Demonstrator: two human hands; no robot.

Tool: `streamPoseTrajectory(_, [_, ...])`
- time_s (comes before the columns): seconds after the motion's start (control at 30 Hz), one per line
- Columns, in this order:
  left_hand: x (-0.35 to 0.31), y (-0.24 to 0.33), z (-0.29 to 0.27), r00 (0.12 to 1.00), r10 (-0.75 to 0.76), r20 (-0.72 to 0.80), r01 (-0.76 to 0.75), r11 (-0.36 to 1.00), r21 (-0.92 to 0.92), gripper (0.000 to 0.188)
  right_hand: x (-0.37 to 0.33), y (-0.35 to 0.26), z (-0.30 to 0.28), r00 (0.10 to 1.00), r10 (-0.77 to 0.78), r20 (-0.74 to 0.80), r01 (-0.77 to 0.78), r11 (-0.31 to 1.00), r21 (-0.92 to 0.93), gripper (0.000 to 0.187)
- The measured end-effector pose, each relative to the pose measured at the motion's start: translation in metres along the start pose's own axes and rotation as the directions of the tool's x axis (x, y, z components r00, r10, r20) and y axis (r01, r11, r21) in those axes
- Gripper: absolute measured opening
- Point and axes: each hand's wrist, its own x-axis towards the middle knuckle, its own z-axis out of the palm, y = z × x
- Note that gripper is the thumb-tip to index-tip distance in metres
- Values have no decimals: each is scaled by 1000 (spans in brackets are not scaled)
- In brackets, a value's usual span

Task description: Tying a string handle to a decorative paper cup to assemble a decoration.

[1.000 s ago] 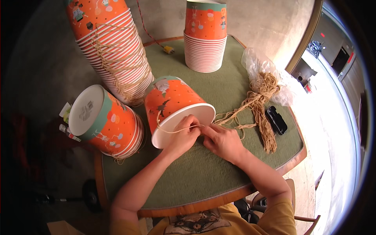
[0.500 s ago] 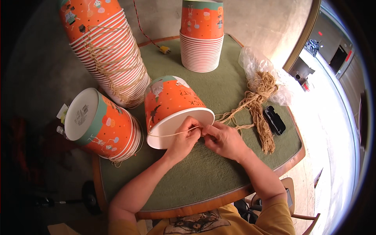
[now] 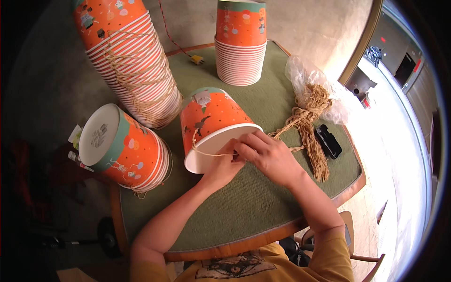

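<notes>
**Thin beige cord (image 3: 213, 154) spans the mouth of a tipped orange paper bucket (image 3: 220, 110)**

Nearest you is the bare front of the green cloth-topped desk (image 3: 253, 211) with its wooden edge. Beyond it, your left hand (image 3: 224, 165) sits before the bucket's mouth, its fingertips hidden behind the other hand, so you cannot tell whether they are closed. Your right hand (image 3: 264, 152) overlaps it near the right part of the rim, thumb and fingers apparently pinched on the cord. From there the cord runs left to the bucket's rim.

The bucket lies tilted at the middle of the desk, white rim toward you, probably so both hands can reach the opening. At your left, a short stack of orange buckets (image 3: 134, 152) stands bottoms up; the wide rims likely make the steadier base. At your right, a loose hank of beige cord (image 3: 310, 134) lies beside a black plastic case (image 3: 329, 141), seemingly placed for easy reach.

Farther off, a tall cord-draped bucket stack (image 3: 141, 75) stands at left, a crumpled clear plastic bag (image 3: 303, 75) lies behind the hank, and another upturned bucket stack (image 3: 240, 44) stands toward the back.
</notes>
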Motion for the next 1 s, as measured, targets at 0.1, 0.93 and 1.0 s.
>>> streamPoseTrajectory(0.1, [2,-1,0,998,-55,34,56,998,-4,20,14,6,11,999,-6,-32,10,992,127,29])
streamPoseTrajectory(0.93, [3,-14,5,992,-127,-18,107,894,-436,12,-38,4,35,885,458,83,-465,861,207,22])
streamPoseTrajectory(1.0, [3,-15,6,992,-122,-30,97,895,-435,12,-38,5,37,888,450,95,-459,850,260,14])
